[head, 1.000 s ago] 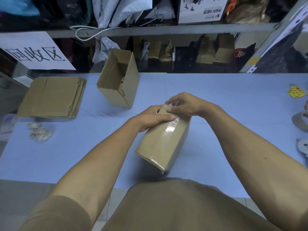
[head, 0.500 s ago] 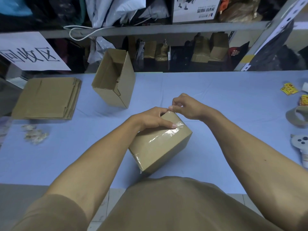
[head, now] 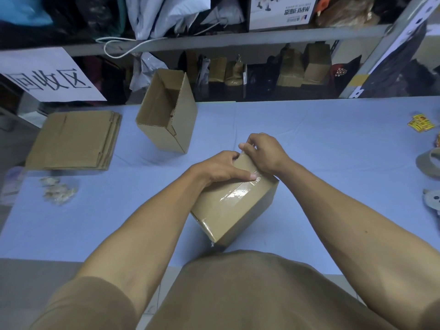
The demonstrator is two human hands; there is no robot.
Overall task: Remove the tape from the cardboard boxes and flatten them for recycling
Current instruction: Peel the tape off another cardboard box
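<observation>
A pale blue counter (head: 333,144) fills the middle of the view. Behind it, from ten to two o'clock, a grey metal shelf (head: 238,38) holds bags, clothing and packages in dim shadow. A white paper sign (head: 47,77) hangs at ten o'clock. Grey floor tiles (head: 31,277) show at seven o'clock

Both hands (head: 240,163) curled, close together

Soft, even overhead light falls on the pale blue cloth-covered table (head: 309,144), leaving only faint shadows, while the cluttered grey metal shelf (head: 238,36) behind sits dim. Glare streaks the clear glossy tape (head: 234,194). Wide-angle distortion bends the edges, where detail softens.
</observation>
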